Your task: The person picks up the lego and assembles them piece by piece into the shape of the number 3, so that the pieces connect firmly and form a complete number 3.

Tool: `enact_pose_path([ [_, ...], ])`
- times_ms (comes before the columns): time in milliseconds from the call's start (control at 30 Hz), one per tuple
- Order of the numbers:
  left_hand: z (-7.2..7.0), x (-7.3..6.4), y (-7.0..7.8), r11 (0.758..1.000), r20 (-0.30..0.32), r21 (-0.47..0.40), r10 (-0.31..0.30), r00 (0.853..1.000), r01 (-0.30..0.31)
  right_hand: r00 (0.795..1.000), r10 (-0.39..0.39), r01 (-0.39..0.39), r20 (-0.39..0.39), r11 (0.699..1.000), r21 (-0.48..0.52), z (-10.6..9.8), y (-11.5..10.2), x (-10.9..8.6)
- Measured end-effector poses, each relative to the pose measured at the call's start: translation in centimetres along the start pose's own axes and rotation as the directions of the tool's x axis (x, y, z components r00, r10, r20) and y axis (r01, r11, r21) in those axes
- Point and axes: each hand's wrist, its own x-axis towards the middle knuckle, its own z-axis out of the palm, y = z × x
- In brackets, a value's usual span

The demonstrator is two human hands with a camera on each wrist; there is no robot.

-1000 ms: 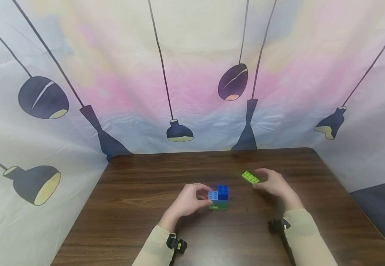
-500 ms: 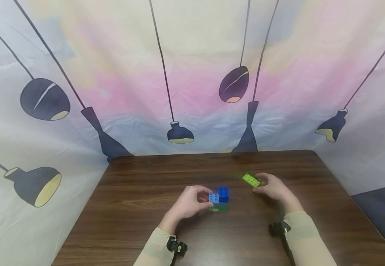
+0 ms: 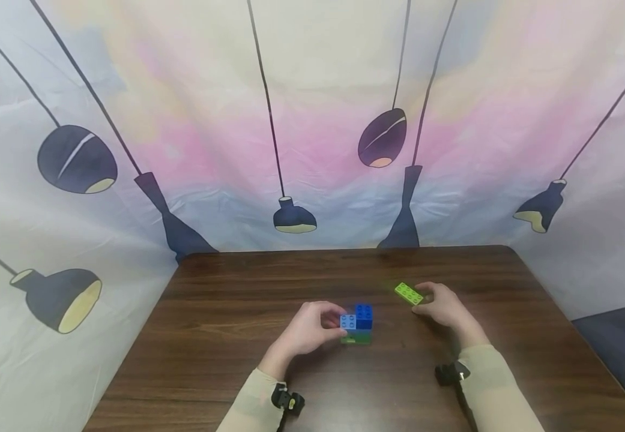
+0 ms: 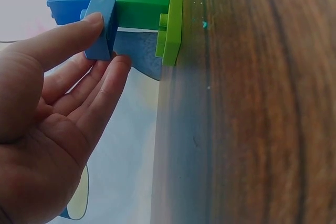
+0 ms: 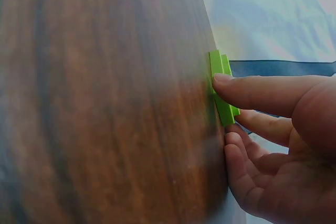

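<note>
A stack of toy building bricks stands on the table: a lime plate at the bottom, a green brick above it, then a light blue plate, with a dark blue brick on top. My left hand pinches the overhanging end of the light blue plate between thumb and fingers. To the right and farther back, a loose lime brick plate, studs up, lies on the table. My right hand holds its right end, thumb on the near side and fingers behind, as the right wrist view shows.
The brown wooden table reaches back to a hanging cloth printed with lamps. Small cameras are strapped at the left wrist and right wrist. A tiny turquoise speck shows on the wood near the stack.
</note>
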Motion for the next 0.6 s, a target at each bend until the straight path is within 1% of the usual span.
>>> enact_pose_path([
  [267,-0.08,-0.15,0.17,1.000,0.003,-0.002,-0.015,1.000,0.015,1.000,-0.001,0.000,-0.031,0.999,-0.036,0.15,-0.33,-0.25],
  [500,-0.18,-0.14,0.19,1.000,-0.001,0.003,0.000,1.000,0.000,0.999,0.010,-0.012,-0.041,0.999,-0.046,0.16,-0.36,-0.24],
  [600,-0.17,-0.28,0.26,1.000,-0.001,0.003,-0.007,1.000,0.007,0.999,0.017,-0.019,-0.041,0.998,-0.051,0.11,-0.14,-0.23],
])
